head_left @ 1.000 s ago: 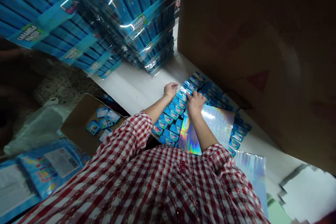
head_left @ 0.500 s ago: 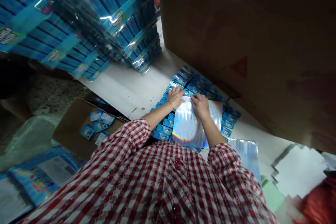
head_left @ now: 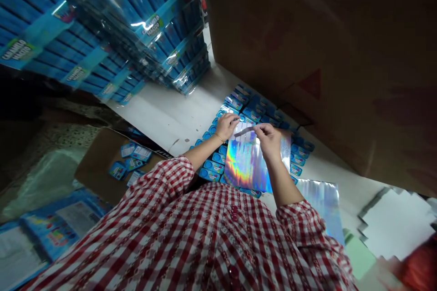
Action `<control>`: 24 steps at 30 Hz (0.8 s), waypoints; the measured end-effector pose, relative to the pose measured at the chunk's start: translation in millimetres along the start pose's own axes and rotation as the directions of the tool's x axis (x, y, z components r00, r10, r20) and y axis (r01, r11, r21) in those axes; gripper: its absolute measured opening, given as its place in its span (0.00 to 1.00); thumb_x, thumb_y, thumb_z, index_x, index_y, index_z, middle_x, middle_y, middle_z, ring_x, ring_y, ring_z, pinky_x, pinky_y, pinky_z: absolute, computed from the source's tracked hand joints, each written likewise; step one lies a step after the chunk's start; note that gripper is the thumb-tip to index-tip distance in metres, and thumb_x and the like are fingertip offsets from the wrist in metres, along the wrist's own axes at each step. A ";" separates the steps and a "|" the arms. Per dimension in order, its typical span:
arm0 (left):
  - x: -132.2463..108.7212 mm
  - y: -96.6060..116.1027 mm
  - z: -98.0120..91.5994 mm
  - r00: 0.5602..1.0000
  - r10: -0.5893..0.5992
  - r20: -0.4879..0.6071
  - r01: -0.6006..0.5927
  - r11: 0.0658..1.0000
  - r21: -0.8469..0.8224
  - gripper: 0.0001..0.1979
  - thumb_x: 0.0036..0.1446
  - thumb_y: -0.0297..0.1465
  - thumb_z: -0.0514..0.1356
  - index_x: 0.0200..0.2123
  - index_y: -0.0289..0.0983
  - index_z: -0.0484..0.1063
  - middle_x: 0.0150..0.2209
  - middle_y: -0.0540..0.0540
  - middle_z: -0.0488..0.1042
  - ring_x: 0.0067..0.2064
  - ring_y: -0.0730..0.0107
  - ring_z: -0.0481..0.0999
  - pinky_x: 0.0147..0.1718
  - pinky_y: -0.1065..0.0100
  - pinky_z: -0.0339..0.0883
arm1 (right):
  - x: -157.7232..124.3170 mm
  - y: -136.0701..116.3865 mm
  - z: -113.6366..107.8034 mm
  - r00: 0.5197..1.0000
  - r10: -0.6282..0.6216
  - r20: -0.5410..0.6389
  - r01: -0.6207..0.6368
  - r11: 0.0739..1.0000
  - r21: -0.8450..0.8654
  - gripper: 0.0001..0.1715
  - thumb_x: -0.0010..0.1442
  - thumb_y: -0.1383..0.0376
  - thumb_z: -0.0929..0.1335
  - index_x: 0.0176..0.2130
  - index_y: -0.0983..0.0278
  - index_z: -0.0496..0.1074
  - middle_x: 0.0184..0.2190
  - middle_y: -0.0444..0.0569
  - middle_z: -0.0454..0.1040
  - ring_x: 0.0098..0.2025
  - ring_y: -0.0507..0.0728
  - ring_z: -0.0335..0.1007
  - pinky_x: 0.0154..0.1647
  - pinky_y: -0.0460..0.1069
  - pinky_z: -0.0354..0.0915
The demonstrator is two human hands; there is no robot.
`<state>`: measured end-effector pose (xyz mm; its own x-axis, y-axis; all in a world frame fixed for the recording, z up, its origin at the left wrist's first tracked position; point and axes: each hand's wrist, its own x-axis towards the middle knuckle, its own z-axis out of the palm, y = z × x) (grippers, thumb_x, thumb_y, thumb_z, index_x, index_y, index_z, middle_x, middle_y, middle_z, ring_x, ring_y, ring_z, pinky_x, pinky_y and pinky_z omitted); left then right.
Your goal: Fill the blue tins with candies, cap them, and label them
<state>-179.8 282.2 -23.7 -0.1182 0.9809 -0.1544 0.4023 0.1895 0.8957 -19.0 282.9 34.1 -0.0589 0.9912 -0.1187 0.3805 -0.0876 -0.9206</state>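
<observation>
A shiny holographic bag (head_left: 246, 163) lies over rows of small blue packets (head_left: 252, 108) on the white table (head_left: 170, 116). My left hand (head_left: 227, 126) pinches the bag's upper left edge. My right hand (head_left: 269, 138) pinches the top edge a little to the right and lifts it, so the bag's mouth gapes. Both hands are closed on the bag. More blue packets (head_left: 211, 166) show to the left of the bag and along its right side (head_left: 298, 154).
Stacks of wrapped blue boxes (head_left: 112, 32) rise at the back left. A big cardboard box (head_left: 324, 54) walls the right. A low carton (head_left: 102, 163) holds loose blue packets. More holographic bags (head_left: 321, 202) and white sheets (head_left: 392, 227) lie at the right.
The holographic bag was slid left over the packets, both hands then took its top edge, and the right hand has now lifted that edge.
</observation>
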 end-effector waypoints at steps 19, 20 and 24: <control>28.9 -63.8 -68.7 0.948 -0.296 -0.117 0.231 0.893 -0.387 0.16 0.41 0.24 0.64 0.37 0.34 0.69 0.21 0.53 0.71 0.28 0.73 0.72 0.36 0.69 0.65 | 12.5 16.5 140.6 0.916 0.170 -0.364 -0.259 0.943 -0.210 0.13 0.53 0.61 0.64 0.29 0.64 0.75 0.32 0.50 0.74 0.39 0.58 0.66 0.44 0.52 0.60; 33.0 -66.7 -68.4 0.951 -0.288 -0.116 0.232 0.906 -0.353 0.16 0.41 0.24 0.64 0.38 0.34 0.70 0.21 0.53 0.71 0.28 0.73 0.72 0.36 0.69 0.65 | 13.3 16.7 142.6 0.915 0.157 -0.371 -0.264 0.929 -0.259 0.13 0.55 0.61 0.63 0.29 0.64 0.75 0.32 0.51 0.74 0.41 0.59 0.65 0.44 0.53 0.59; 44.5 -75.6 -64.2 0.956 -0.274 -0.105 0.234 0.928 -0.290 0.16 0.41 0.24 0.63 0.38 0.35 0.70 0.22 0.53 0.71 0.28 0.72 0.72 0.36 0.69 0.65 | 14.9 21.5 148.5 0.915 0.117 -0.385 -0.267 0.893 -0.363 0.16 0.58 0.60 0.60 0.31 0.63 0.74 0.35 0.52 0.72 0.43 0.61 0.62 0.43 0.54 0.56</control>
<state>-273.8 308.7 -71.5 -0.3187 0.8813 -0.3488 0.0822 0.3924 0.9161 -148.7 281.0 -42.7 0.3460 0.9354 -0.0735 0.6904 -0.3069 -0.6552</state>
